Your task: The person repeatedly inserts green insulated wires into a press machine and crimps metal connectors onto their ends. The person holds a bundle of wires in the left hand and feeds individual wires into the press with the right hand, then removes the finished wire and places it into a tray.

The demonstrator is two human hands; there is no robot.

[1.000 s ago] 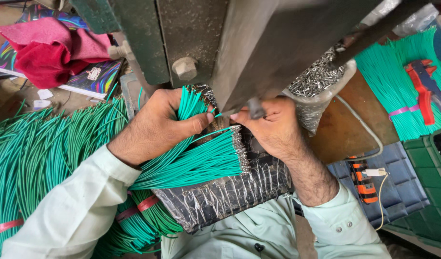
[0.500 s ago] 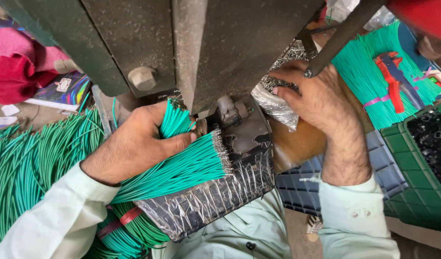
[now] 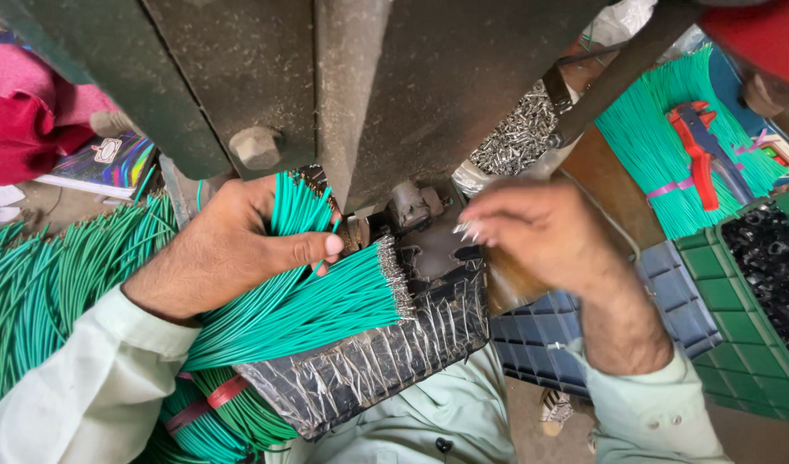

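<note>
The dark grey steel press frame (image 3: 463,77) fills the top of the view, its small die block (image 3: 411,206) low at the middle. Below it a black pad wrapped in crinkled clear film (image 3: 386,361) slopes toward the person's lap, carrying a fan of cut green insulated wires with bared silver tips (image 3: 325,301).

The left hand (image 3: 231,249) has stayed put, fingers closed around an upright bunch of the same green wires, thumb pressed across the fan.

The right hand (image 3: 540,228) has changed most: half a second ago it was up at the pile of small silver metal terminals (image 3: 519,133); now it has come down beside the die block, its fingers pinched on a few pale terminals, though blur hides the exact grip. So a fresh pick seems done and brought to the press.

Room is tight: the frame hangs close above both hands, a slanting dark lever (image 3: 618,69) crosses to the right, and green plastic crates (image 3: 755,318) border the right edge.
</note>
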